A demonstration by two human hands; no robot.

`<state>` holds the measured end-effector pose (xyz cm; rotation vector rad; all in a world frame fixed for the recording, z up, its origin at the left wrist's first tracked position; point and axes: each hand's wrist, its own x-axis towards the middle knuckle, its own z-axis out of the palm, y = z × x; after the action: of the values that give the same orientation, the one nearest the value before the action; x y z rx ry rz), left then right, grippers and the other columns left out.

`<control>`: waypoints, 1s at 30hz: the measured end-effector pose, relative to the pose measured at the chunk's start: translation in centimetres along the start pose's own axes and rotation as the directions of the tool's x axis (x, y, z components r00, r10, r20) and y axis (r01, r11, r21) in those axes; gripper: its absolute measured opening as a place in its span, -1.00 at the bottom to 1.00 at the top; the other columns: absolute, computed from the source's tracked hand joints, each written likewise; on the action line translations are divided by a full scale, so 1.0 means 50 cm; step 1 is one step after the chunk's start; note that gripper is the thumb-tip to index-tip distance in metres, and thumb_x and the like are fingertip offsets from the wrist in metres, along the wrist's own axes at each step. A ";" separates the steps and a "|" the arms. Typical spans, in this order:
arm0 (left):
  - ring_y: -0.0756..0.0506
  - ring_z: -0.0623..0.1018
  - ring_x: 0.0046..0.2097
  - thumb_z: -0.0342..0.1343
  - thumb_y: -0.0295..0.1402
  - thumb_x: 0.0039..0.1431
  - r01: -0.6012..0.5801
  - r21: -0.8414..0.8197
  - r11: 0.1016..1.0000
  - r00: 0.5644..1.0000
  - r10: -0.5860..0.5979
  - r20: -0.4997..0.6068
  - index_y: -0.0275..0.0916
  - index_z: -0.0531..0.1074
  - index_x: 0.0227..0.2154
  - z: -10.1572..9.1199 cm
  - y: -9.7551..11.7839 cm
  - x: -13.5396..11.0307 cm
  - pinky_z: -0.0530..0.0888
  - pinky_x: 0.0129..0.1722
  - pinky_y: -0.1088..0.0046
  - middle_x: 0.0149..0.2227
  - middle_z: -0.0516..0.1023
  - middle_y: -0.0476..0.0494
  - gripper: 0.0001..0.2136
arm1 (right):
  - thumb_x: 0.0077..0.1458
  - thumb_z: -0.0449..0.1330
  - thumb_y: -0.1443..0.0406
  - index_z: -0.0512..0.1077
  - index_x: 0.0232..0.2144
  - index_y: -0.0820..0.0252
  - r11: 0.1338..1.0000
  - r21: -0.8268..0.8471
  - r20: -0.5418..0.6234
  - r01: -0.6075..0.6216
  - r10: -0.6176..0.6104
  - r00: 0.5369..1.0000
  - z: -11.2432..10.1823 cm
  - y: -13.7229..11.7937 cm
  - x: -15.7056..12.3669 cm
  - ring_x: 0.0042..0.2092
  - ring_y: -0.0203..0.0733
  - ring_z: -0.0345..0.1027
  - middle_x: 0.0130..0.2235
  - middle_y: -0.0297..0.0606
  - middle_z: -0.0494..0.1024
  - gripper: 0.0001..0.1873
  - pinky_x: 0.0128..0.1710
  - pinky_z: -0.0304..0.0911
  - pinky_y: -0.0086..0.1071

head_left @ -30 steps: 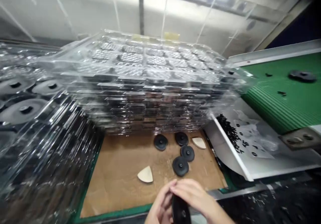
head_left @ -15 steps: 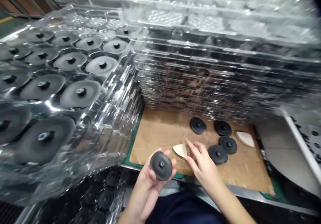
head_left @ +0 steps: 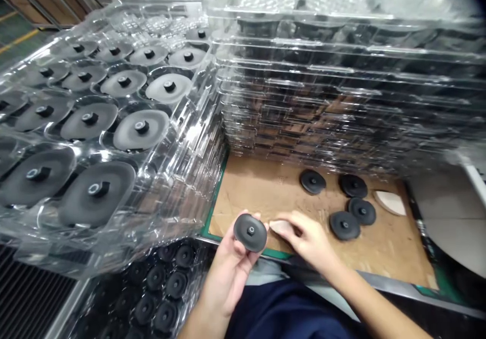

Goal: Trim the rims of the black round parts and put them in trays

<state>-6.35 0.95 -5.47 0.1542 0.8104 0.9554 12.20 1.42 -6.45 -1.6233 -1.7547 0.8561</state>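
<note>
My left hand point(head_left: 237, 258) is closed around a black disc-shaped part point(head_left: 250, 232), its stubby centre post facing up. Just to the right, my right hand point(head_left: 306, 235) pinches a pale wedge-shaped pad point(head_left: 280, 227), whose tip points at the disc. A small gap, or light contact, lies between pad and disc; I cannot tell which. Several similar black discs point(head_left: 345, 225) lie post-up on the cardboard point(head_left: 250, 187) to the right of my hands. A second pale pad point(head_left: 391, 202) rests at the cardboard's right side.
Tall stacks of clear plastic trays point(head_left: 288, 96) stand behind the cardboard and at the left, where a tray holds rows of black discs point(head_left: 141, 127). More discs point(head_left: 155, 278) sit in trays low at the left. A white curved panel point(head_left: 444, 212) borders the right.
My right fingers have closed around the pale pad and brought it close to the disc. My left hand still holds the disc. The camera view has shifted slightly.
</note>
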 end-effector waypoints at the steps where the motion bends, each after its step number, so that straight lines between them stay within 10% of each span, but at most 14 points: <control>1: -0.25 0.49 0.09 0.39 -0.22 -0.20 -0.006 0.005 1.000 1.000 0.006 -0.007 -0.14 0.48 -0.06 0.007 -0.002 0.001 0.44 0.06 0.31 0.07 0.50 -0.19 -0.46 | 0.15 0.12 0.28 0.47 -0.27 0.13 1.000 0.017 -0.033 -0.013 0.014 0.999 -0.012 -0.019 0.003 -0.33 -0.23 0.47 -0.31 -0.27 0.58 -0.86 -0.37 0.38 -0.42; 6: -0.20 0.55 -0.03 0.41 -0.21 -0.24 0.051 0.081 0.995 0.999 -0.050 -0.017 -0.19 0.49 -0.07 0.048 -0.016 0.001 0.49 -0.07 0.38 -0.02 0.56 -0.22 -0.43 | 0.20 0.02 0.38 0.41 -0.10 0.19 0.972 0.074 -0.221 0.223 -0.202 0.954 -0.041 -0.137 -0.010 -0.20 -0.22 0.45 -0.20 -0.19 0.56 -0.75 -0.20 0.38 -0.38; 9: -0.14 0.57 -0.11 0.46 -0.33 -0.32 0.101 0.108 0.989 0.995 -0.098 -0.025 -0.14 0.52 -0.13 0.069 -0.023 -0.002 0.50 -0.13 0.46 -0.10 0.60 -0.12 -0.45 | 0.16 0.04 0.44 0.43 -0.16 0.22 0.967 0.104 -0.056 0.231 -0.227 0.972 -0.051 -0.167 -0.018 -0.30 -0.26 0.46 -0.30 -0.23 0.56 -0.76 -0.32 0.38 -0.45; 11: -0.10 0.59 -0.18 0.47 -0.37 -0.38 0.094 0.126 0.988 0.995 -0.090 -0.035 -0.14 0.55 -0.19 0.081 -0.028 -0.003 0.51 -0.20 0.53 -0.23 0.63 -0.06 -0.47 | 0.16 0.05 0.44 0.45 -0.22 0.20 0.979 0.102 0.034 0.174 -0.178 0.983 -0.057 -0.167 -0.015 -0.36 -0.28 0.45 -0.34 -0.27 0.54 -0.79 -0.36 0.37 -0.46; 14: -0.10 0.59 -0.25 0.44 -0.32 -0.29 0.089 0.182 0.979 0.996 -0.092 0.009 -0.20 0.57 -0.22 0.095 -0.032 -0.005 0.51 -0.17 0.47 -0.41 0.61 -0.06 -0.55 | 0.21 -0.01 0.43 0.44 -0.14 0.30 0.970 0.065 -0.135 0.236 -0.226 0.965 -0.063 -0.158 -0.016 -0.27 -0.20 0.45 -0.29 -0.15 0.55 -0.73 -0.26 0.39 -0.35; 20: -0.14 0.58 -0.14 0.49 -0.24 -0.53 0.061 0.181 0.982 0.997 -0.070 0.044 -0.10 0.56 -0.17 0.105 -0.033 -0.005 0.49 -0.13 0.47 -0.13 0.62 -0.10 -0.35 | 0.15 0.08 0.46 0.46 -0.20 0.24 0.945 0.250 -0.020 0.209 -0.211 0.977 -0.094 -0.145 -0.051 -0.35 -0.33 0.43 -0.35 -0.27 0.54 -0.79 -0.34 0.37 -0.53; 25: -0.20 0.56 -0.07 0.46 -0.17 -0.46 0.078 0.261 0.962 0.993 -0.098 0.064 -0.13 0.57 -0.16 0.136 -0.051 -0.003 0.41 0.06 0.33 -0.26 0.64 -0.11 -0.38 | 0.19 0.01 0.45 0.43 -0.10 0.34 0.947 0.170 -0.206 0.273 -0.237 0.949 -0.114 -0.133 -0.043 -0.26 -0.24 0.44 -0.27 -0.14 0.55 -0.73 -0.21 0.39 -0.40; 30: -0.09 0.58 -0.15 0.48 -0.23 -0.52 0.121 0.244 0.962 0.987 -0.143 0.075 -0.09 0.59 -0.21 0.155 -0.052 -0.009 0.47 -0.09 0.49 -0.19 0.65 -0.06 -0.40 | 0.16 0.09 0.43 0.46 -0.19 0.18 0.965 0.190 -0.001 0.179 -0.182 0.983 -0.162 -0.107 -0.100 -0.38 -0.34 0.44 -0.37 -0.32 0.54 -0.79 -0.38 0.36 -0.54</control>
<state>0.46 0.80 -0.94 0.3458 0.8384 0.7175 15.65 -3.31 2.76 -1.3155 -1.7431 0.9211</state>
